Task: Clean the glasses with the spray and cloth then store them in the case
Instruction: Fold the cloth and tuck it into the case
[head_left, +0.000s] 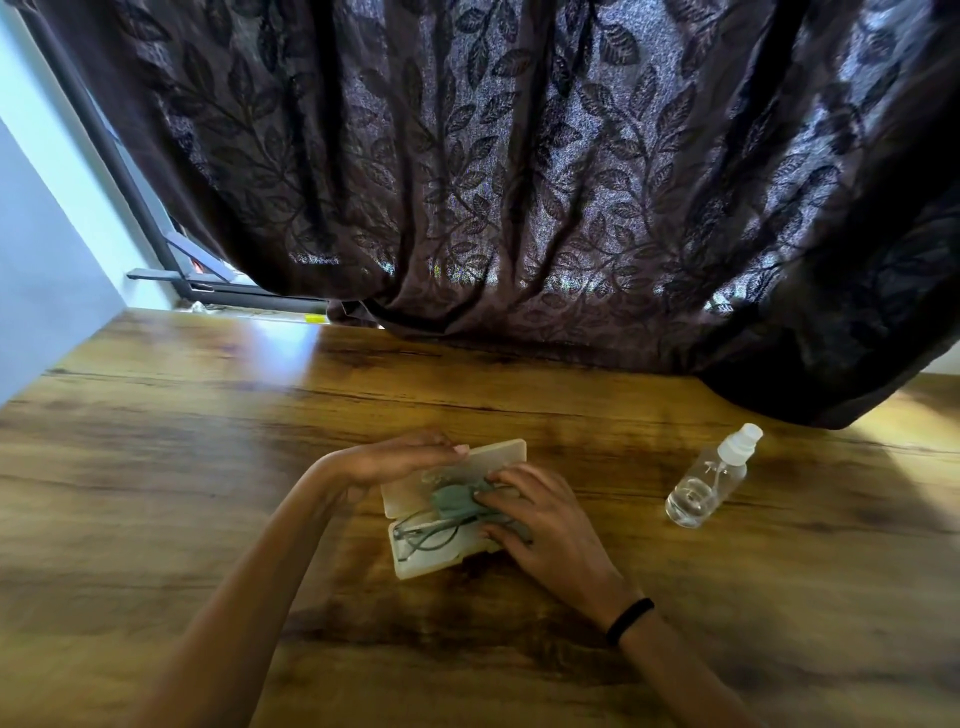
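Note:
A pale cream glasses case (415, 566) lies open in the middle of the wooden table, its lid (498, 454) tipped up at the back. Dark thin-framed glasses (423, 532) rest folded in the tray. A grey-green cloth (454, 499) sits bunched on top of them. My left hand (395, 460) rests flat along the lid's left edge, fingers on the lid. My right hand (540, 519) lies over the right half of the case, fingertips pressing the cloth and glasses down. A clear spray bottle (709, 480) with a white cap stands to the right, apart from both hands.
A wooden table (208, 493) stretches wide on all sides of the case. A dark leaf-patterned curtain (519, 182) hangs over the table's far edge and drapes onto it at the back right. A window frame and pale wall are at the far left.

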